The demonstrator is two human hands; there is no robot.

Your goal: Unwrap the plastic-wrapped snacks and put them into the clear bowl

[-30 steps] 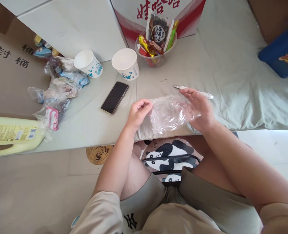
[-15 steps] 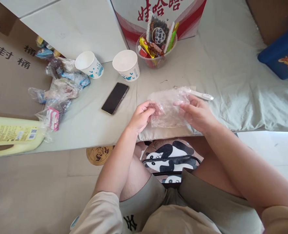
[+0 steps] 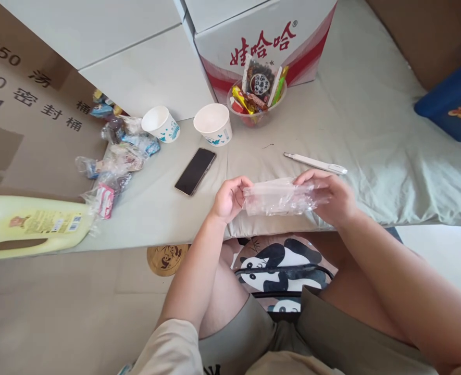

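Note:
A clear, crinkled plastic bag (image 3: 279, 198) stretches between my hands above the table's front edge. My left hand (image 3: 231, 199) is closed on the bag's left end, thumb and fingers pinching it. At the other end my right hand (image 3: 332, 197) grips the plastic, its fingers partly covered by the film. Just beyond the right hand lies a white utility knife (image 3: 315, 163), flat on the cloth. A black smartphone (image 3: 195, 172) rests to the left of my left hand, touching neither hand.
Two paper cups (image 3: 213, 124) and a clear bowl (image 3: 258, 119) of packaged snacks stand farther back. Wrapped snacks (image 3: 123, 156) and a yellow jug (image 3: 35, 224) are on the left. Behind is a white-and-red carton (image 3: 261, 47); a blue container (image 3: 449, 112) stands right.
The plastic bag has been drawn towards me and folded or flattened into a narrower strip, uncovering the utility knife. The camera view has shifted, showing more of the boxes at the back.

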